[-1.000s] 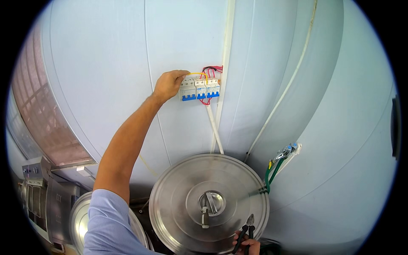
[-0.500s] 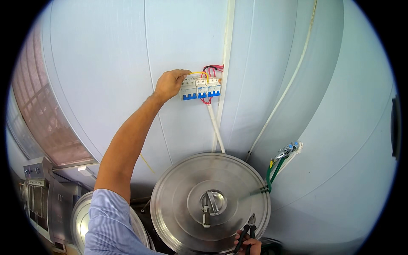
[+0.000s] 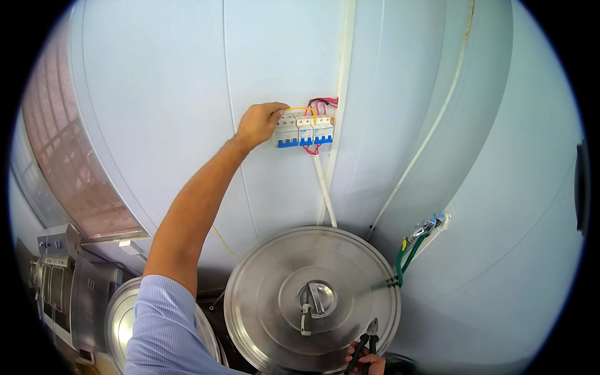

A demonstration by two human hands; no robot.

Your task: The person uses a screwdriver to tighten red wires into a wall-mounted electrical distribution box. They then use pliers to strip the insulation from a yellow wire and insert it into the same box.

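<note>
1. Head view: yellow wire (image 3: 301, 108) pinched in left hand (image 3: 257, 125), along top of wall-mounted circuit breakers (image 3: 305, 132);
2. black-handled pliers (image 3: 373, 341) gripped in right hand (image 3: 375, 363), well apart from left, over steel lid (image 3: 261, 294) near-right edge;
3. screwdriver (image 3: 305, 324) laid on lid.

Wall taps (image 3: 431, 222) with green hoses (image 3: 400, 262) stand beyond a steel lid (image 3: 262, 294).

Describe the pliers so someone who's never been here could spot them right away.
Find the big round metal lid below the breakers on the wall. Near its lower right edge, the person's right hand holds the pliers. Two black handles set them apart from the single-handled tool lying on the lid.
</note>
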